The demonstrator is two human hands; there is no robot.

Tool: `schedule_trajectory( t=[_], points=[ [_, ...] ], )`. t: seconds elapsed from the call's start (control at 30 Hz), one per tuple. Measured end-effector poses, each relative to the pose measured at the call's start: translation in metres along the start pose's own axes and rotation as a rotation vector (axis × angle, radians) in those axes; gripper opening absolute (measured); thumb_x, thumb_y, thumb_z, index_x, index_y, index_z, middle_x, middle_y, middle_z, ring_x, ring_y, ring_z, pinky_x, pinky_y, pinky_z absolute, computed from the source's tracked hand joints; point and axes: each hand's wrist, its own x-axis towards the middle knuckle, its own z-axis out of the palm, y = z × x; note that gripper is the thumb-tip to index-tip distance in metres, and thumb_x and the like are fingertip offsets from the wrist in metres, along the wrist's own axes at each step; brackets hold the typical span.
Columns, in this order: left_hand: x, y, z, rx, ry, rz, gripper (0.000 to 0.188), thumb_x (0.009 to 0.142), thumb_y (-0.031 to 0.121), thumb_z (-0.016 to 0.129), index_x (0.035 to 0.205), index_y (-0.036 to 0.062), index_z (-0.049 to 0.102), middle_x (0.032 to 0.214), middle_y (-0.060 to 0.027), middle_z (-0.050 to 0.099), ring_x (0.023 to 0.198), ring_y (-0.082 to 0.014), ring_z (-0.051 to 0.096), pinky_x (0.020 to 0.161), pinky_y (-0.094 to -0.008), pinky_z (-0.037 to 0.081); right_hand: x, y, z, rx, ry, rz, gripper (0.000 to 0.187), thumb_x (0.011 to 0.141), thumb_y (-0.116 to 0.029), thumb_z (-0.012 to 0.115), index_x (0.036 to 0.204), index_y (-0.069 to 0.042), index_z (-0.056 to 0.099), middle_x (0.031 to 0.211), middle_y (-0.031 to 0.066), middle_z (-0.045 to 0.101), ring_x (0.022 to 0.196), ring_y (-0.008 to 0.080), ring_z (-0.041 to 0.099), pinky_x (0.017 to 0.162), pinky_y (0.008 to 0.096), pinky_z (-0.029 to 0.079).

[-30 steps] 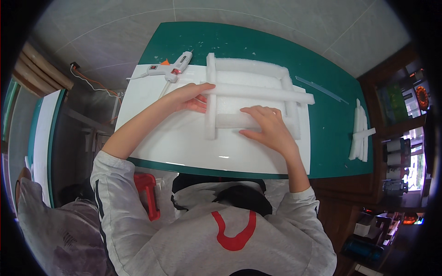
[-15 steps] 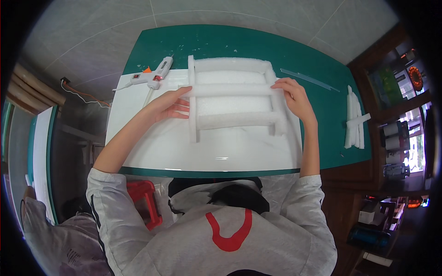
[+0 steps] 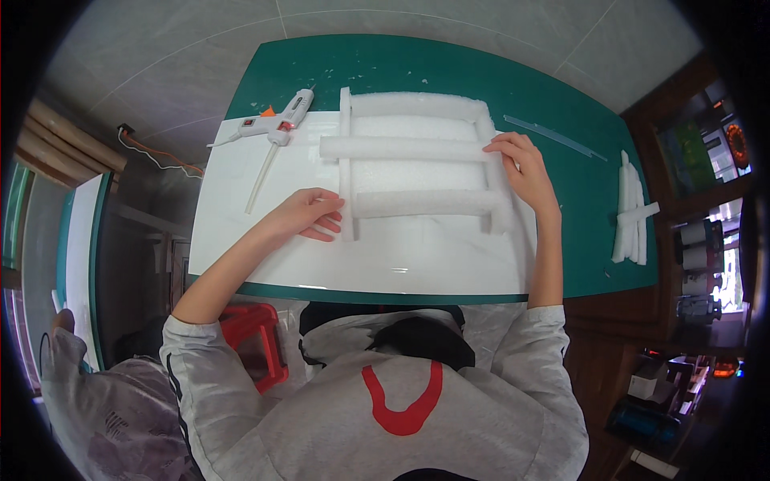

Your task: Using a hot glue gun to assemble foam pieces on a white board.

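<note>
A white foam frame [image 3: 346, 180] lies on the table, with two upright side pieces joined by crossbars. Across its middle rests a loose-looking foam strip [image 3: 401, 149], its left end jutting past the left side piece. My left hand [image 3: 309, 215] has its fingers apart, tips touching the lower part of that left side piece. At the other side, my right hand [image 3: 523, 167] has bent fingers closed at the strip's right end, over the right side piece. Its thumb is partly hidden.
A white glue gun [image 3: 281, 122] with a glue stick [image 3: 262, 178] in its back lies left of the frame. Clear glue sticks [image 3: 553, 136] lie at the far right, and several foam strips [image 3: 630, 210] near the right edge. The table [image 3: 449, 56] is green with a white sheet. A red stool [image 3: 255, 341] stands below.
My left hand has let go of the strip's left end and moved down to the lower left side piece. My right hand stays at the strip's right end. The whole view has shifted slightly.
</note>
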Motion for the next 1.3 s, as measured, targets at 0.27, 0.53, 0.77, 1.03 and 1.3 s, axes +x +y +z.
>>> schedule_trajectory(
  t=[0.27, 0.53, 0.77, 1.03, 1.3],
  points=[
    [0.006, -0.001, 0.002, 0.084, 0.01, -0.02, 0.034, 0.083, 0.03, 0.052, 0.098, 0.0001, 0.052, 0.085, -0.0081, 0.056, 0.073, -0.0142, 0.058, 0.059, -0.0272, 0.053, -0.006, 0.003, 0.004, 0.03, 0.009, 0.038, 0.023, 0.074, 0.004, 0.044, 0.085, -0.008, 0.061, 0.092, 0.0038, 0.053, 0.089, 0.0203, 0.047, 0.08, 0.0304, 0.032],
    [0.002, -0.003, 0.003, 0.045, 0.058, 0.012, 0.036, 0.085, 0.03, 0.048, 0.103, -0.001, 0.051, 0.085, -0.0082, 0.056, 0.07, -0.0136, 0.058, 0.056, -0.0257, 0.052, -0.009, 0.0, 0.0, -0.049, 0.06, -0.013, 0.021, 0.075, 0.002, 0.046, 0.087, -0.008, 0.061, 0.1, 0.0042, 0.054, 0.096, 0.0196, 0.047, 0.083, 0.0306, 0.032],
    [-0.003, -0.017, 0.002, -0.081, 0.123, 0.208, 0.037, 0.088, 0.025, 0.044, 0.114, -0.0003, 0.045, 0.1, -0.0098, 0.053, 0.089, -0.0155, 0.055, 0.077, -0.0268, 0.048, -0.051, -0.004, -0.018, 0.131, 0.48, 0.27, 0.019, 0.08, -0.004, 0.049, 0.095, -0.007, 0.06, 0.096, 0.0065, 0.057, 0.091, 0.0171, 0.053, 0.078, 0.026, 0.039],
    [0.0, -0.021, -0.005, -0.603, 0.013, 0.119, 0.04, 0.087, 0.023, 0.043, 0.116, -0.0044, 0.041, 0.109, -0.0171, 0.05, 0.096, -0.0182, 0.051, 0.087, -0.0289, 0.041, -0.095, -0.006, -0.005, 1.213, 0.108, 0.948, 0.037, 0.089, -0.025, 0.043, 0.114, 0.001, 0.044, 0.102, 0.0131, 0.054, 0.09, 0.0149, 0.051, 0.079, 0.0246, 0.042],
    [0.005, -0.019, -0.012, -0.686, -0.075, 0.03, 0.038, 0.086, 0.026, 0.044, 0.11, -0.0039, 0.045, 0.101, -0.0155, 0.054, 0.093, -0.0204, 0.053, 0.086, -0.0301, 0.042, -0.08, -0.007, -0.002, 1.443, -0.029, 1.053, 0.045, 0.087, -0.033, 0.046, 0.115, 0.001, 0.044, 0.1, 0.0137, 0.056, 0.088, 0.0181, 0.052, 0.076, 0.0292, 0.041]
  ],
)
